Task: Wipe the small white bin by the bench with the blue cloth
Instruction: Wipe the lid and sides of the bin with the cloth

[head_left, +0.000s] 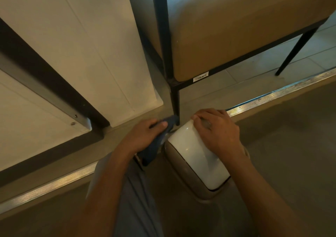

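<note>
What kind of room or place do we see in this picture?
Probably an indoor room in a home or hotel, near a doorway: a padded bench on black metal legs, a metal floor threshold strip, and a small white bin on the floor.

L hand (145, 134) fisted shut; R hand (217, 130) flat, fingers spread.

the bin (198, 156) is white and glossy, under the right fingers (201, 122). the cloth (156, 145) is dark blue, bunched inside the left fingers (158, 124).
</note>
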A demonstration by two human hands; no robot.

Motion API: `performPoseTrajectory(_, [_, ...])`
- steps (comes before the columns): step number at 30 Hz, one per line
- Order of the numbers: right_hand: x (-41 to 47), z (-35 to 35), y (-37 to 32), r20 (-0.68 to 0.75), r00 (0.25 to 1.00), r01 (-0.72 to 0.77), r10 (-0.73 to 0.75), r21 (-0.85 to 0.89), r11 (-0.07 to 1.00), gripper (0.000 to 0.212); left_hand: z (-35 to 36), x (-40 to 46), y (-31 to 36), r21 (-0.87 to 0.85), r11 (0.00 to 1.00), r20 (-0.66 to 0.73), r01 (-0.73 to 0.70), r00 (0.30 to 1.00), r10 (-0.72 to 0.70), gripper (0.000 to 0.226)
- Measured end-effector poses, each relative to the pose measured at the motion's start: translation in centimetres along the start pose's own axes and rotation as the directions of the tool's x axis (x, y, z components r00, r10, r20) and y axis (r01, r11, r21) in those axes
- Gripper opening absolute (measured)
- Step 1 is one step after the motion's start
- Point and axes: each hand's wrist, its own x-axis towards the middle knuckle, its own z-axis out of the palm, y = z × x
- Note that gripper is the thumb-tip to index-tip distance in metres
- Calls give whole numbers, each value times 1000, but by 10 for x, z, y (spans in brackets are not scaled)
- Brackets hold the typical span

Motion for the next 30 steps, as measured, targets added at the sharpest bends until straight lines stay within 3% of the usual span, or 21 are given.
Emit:
performPoseTrajectory(2, [-1,-1,0,-3,1000,6,-6,-7,1000,23,-12,-12,19,-119,992,-124,-32,992,17,28])
performPoseTrajectory(4, [-1,0,0,-23,1000,15,-15,-12,1000,23,-17,-27,38,-189,980,-144,-68,989,41,27])
performPoseTrajectory(8, [1,1,2,24,999,29,-29,-9,1000,36,20,-38,43,14,995,-62,-99,993,100,34])
performPoseTrajectory(11, [1,1,1,22,999,31,-31,-19,999,35,42,-33,37,130,991,-83,-45,995,56,43])
performPoseTrajectory(17, [0,5,0,-67,997,33,-37,-53,998,24,48,32,43,20,997,1,75,997,-75,48])
performPoseTrajectory(21, [3,4,0,-78,997,8,-12,-46,999,20,54,24,48,146,986,-85,-78,992,91,44])
performPoseTrajectory(24, [3,4,1,-65,998,-2,0,-23,1000,22,64,-16,35,162,957,-247,-241,929,275,43])
performPoseTrajectory(26, [4,5,2,-46,999,-18,18,-15,1000,23,67,-33,26,25,961,-303,-277,914,271,45])
performPoseTrajectory(30, [5,6,3,-25,999,-40,39,-37,999,25,68,-15,10,-43,970,-297,-239,930,216,39])
